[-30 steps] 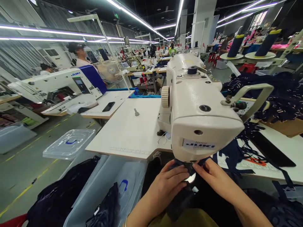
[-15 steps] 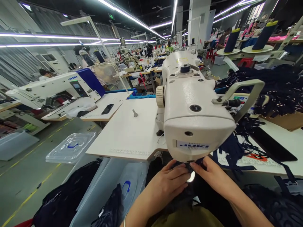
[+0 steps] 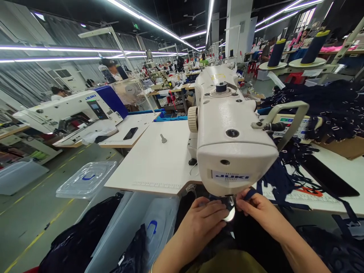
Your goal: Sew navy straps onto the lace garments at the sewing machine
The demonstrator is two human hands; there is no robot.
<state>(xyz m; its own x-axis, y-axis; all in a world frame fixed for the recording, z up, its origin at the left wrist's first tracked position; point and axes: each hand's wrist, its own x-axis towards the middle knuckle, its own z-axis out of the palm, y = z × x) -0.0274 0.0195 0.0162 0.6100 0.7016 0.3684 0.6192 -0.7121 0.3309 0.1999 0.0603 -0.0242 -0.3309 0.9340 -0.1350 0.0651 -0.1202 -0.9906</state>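
Below the front end of a white JUKI sewing machine [image 3: 236,163], both of my hands work close together. My left hand [image 3: 199,222] is closed, its fingers pressed together over a dark piece of fabric under the machine head. A navy strap [image 3: 250,194] is pinched in my right hand [image 3: 260,210], just right of the needle area. Between the hands shows a bright, shiny round plate [image 3: 229,215]. The machine head and my fingers hide most of the fabric.
A small metal key-like piece [image 3: 163,138] lies on the white tabletop [image 3: 153,167]. Navy straps with buckles [image 3: 321,110] pile up at right, near a long black tray [image 3: 330,174]. Clear plastic bins [image 3: 113,231] with dark fabric stand below left. A phone [image 3: 131,133] rests on the neighbouring table.
My right hand has shifted slightly right, away from my left, and more of the navy strap shows in its fingers. My left hand stays nearly in place. The view has tilted slightly.
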